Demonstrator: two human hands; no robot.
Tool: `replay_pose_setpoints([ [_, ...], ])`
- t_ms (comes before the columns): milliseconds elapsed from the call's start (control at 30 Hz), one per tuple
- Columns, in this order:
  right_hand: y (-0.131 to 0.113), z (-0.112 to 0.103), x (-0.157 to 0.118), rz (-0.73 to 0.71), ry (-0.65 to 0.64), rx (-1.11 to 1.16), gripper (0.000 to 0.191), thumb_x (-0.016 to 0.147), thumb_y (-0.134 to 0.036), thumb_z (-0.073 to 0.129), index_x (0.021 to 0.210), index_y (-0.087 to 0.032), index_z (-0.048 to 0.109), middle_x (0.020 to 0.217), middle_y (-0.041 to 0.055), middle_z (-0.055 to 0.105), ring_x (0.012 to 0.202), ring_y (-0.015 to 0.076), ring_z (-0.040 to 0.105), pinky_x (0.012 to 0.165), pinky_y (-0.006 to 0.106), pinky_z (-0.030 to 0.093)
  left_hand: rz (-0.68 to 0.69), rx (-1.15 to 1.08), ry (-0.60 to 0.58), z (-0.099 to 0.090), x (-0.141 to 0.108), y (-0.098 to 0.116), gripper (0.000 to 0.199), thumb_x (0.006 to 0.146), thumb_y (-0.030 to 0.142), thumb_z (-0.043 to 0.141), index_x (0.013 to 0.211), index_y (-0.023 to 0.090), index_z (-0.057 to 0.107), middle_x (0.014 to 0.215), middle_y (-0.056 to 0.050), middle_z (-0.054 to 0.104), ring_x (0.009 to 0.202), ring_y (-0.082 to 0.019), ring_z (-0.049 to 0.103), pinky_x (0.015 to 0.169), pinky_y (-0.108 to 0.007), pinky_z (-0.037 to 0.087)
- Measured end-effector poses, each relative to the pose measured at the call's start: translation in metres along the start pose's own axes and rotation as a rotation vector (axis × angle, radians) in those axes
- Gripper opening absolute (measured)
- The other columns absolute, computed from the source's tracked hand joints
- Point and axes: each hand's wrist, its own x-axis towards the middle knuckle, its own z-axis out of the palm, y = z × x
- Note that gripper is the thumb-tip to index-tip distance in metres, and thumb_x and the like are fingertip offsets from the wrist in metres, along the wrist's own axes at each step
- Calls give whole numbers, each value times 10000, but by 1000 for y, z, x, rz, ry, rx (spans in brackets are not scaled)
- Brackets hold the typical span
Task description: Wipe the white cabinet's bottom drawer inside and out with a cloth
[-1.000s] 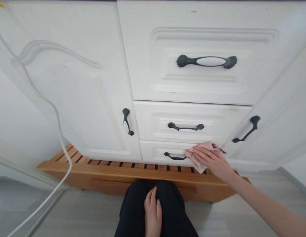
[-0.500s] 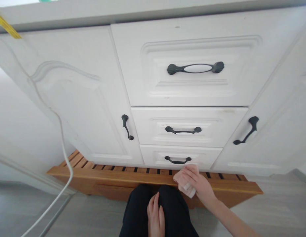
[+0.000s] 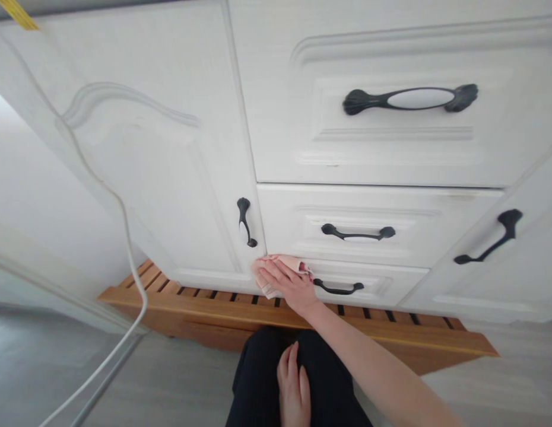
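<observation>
My right hand (image 3: 294, 289) presses a pink and white cloth (image 3: 261, 274) against the left part of the bottom drawer (image 3: 383, 281) of a white cabinet. Part of the cloth lies hidden under the fingers, and its edge reaches the seam with the left cabinet door (image 3: 164, 178). Just right of the cloth is the drawer's dark handle (image 3: 338, 289). My left hand (image 3: 294, 388) rests between my knees, fingers stretched out and holding nothing.
A slatted wooden bench (image 3: 205, 317) runs along the cabinet's foot, in front of my knees. Dark handles (image 3: 358, 233) stick out from the drawers and doors. At left a white cable (image 3: 132, 261) hangs down, and yellow tape (image 3: 18, 15) shows at the top.
My right hand has moved left and up with the cloth, from below the bottom drawer's handle to the drawer's left side. The view has shifted closer. My left hand stays put.
</observation>
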Motion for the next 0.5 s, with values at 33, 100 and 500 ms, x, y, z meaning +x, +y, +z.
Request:
replay_pose_setpoints([
  [33, -5, 7, -4, -17, -32, 7, 760, 982, -68, 392, 1620, -390, 135, 1611, -71, 418, 1419, 146, 469, 1080, 327, 408, -8, -10, 0, 1, 0, 1, 459, 1021, 253, 333, 1417, 172, 548, 1398, -163, 570, 1334, -246, 554, 1133, -483, 488],
  [100, -12, 15, -14, -54, -100, 3, 745, 985, -63, 361, 1619, -392, 146, 1629, -87, 382, 1363, 134, 518, 987, 296, 477, -15, -25, -5, 2, 1, 1, 463, 1021, 265, 327, 1410, 158, 554, 1396, -172, 566, 1334, -255, 551, 1137, -496, 481],
  [500, 30, -3, -74, -229, -270, 49, 773, 935, 3, 351, 1622, -305, 175, 1626, -77, 387, 1391, 100, 480, 900, 285, 513, -25, -57, -47, -3, 1, 3, 493, 1028, 310, 301, 1421, 129, 538, 1414, -194, 544, 1358, -271, 520, 1167, -545, 436],
])
